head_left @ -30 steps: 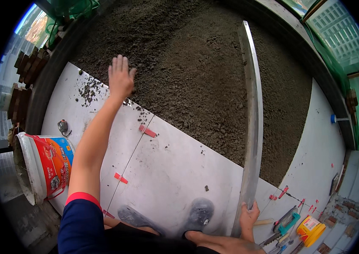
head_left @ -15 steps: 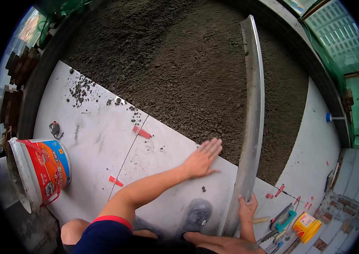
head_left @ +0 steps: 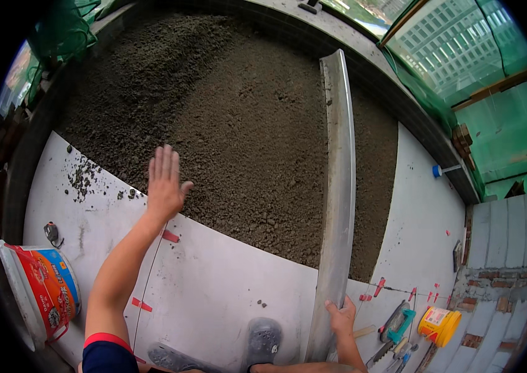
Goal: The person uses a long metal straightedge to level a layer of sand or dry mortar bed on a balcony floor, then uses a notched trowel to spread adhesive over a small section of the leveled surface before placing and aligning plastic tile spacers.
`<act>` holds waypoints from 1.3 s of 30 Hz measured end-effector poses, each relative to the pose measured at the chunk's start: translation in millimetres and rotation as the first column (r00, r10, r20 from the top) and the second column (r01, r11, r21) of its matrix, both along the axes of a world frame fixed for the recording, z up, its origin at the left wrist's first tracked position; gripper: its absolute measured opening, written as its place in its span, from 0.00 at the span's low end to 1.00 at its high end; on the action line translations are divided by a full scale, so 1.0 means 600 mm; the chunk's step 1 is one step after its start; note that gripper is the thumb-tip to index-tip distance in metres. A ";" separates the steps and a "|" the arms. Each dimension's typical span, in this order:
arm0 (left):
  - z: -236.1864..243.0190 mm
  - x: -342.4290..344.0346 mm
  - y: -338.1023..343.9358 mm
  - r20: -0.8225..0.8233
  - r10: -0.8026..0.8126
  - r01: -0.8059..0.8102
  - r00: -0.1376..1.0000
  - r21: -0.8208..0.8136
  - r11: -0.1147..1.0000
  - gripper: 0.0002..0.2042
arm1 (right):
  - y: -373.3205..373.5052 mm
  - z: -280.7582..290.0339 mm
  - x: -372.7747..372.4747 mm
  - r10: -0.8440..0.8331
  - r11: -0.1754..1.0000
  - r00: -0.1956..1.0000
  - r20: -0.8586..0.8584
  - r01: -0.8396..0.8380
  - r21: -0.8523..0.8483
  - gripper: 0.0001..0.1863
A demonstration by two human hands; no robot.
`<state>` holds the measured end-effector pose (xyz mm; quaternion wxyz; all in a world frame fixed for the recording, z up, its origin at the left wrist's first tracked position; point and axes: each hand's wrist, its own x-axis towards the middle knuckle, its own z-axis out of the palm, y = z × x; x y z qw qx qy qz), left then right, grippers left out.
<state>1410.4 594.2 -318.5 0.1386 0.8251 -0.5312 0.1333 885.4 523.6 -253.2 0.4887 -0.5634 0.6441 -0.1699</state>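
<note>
Evidently long and rigid, the metal straightedge point(head_left: 340, 186) lies across the dark mortar bed point(head_left: 245, 137), its near part over the pale tiles point(head_left: 232, 267). Right hand point(head_left: 342, 315): fingers curled round the bar's right edge close to the near end. Left hand point(head_left: 165, 189): flat, fingers extended together, thumb spread, nothing held; it is over the mortar's near edge, contact not determinable.

Handling (judged): stiff, moderate in weight, awkward mainly through length; smooth metal probably slips if wet or gritty. Not fragile, though the edges could dent. Best hold: both long edges, one hand near the end, another farther along for balance.

Orientation: long axis runs away from the person, nearly straight ahead; far end points toward the dark border point(head_left: 375, 84). Apparent bow likely lens distortion.
</note>
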 end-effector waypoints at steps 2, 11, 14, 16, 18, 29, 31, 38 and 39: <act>0.037 -0.095 -0.012 -0.289 -0.179 0.228 0.940 0.146 0.963 0.39 | -0.012 0.006 -0.005 -0.020 1.000 0.999 -0.032 0.020 -0.019 0.17; -0.089 -0.412 0.144 -0.562 -0.763 0.920 0.319 -0.009 0.391 0.33 | -0.218 0.117 0.176 0.218 0.909 0.973 -0.079 -0.232 -0.345 0.19; -0.066 -0.335 0.134 -0.471 -0.542 0.695 0.696 0.250 0.675 0.42 | -0.287 0.160 0.269 0.228 0.735 0.924 -0.306 -0.369 -0.569 0.22; -0.051 -0.277 0.119 -0.372 -0.280 0.405 0.885 0.315 0.858 0.45 | -0.338 0.157 0.298 0.160 0.708 0.860 -0.485 -0.442 -0.550 0.22; -0.027 -0.220 0.103 -0.268 -0.085 0.164 0.960 0.285 0.945 0.47 | -0.376 0.134 0.325 0.093 0.803 0.739 -0.667 -0.451 -0.388 0.22; -0.045 -0.296 0.182 -0.408 -0.516 0.638 0.754 0.263 0.724 0.42 | -0.373 0.188 0.303 -0.006 0.717 0.866 -0.501 -0.346 -0.605 0.26; -0.056 -0.261 0.162 -0.446 -0.261 0.422 0.856 0.313 0.851 0.45 | -0.369 0.169 0.303 0.012 0.745 0.788 -0.615 -0.417 -0.521 0.24; 0.034 -0.091 0.020 -0.185 0.146 -0.146 0.972 0.012 0.989 0.41 | -0.349 0.125 0.228 0.040 0.776 0.814 -0.579 -0.391 -0.496 0.23; 0.061 -0.078 0.009 -0.130 0.116 -0.125 0.985 -0.064 0.990 0.39 | -0.336 0.128 0.209 0.036 0.762 0.867 -0.497 -0.345 -0.548 0.24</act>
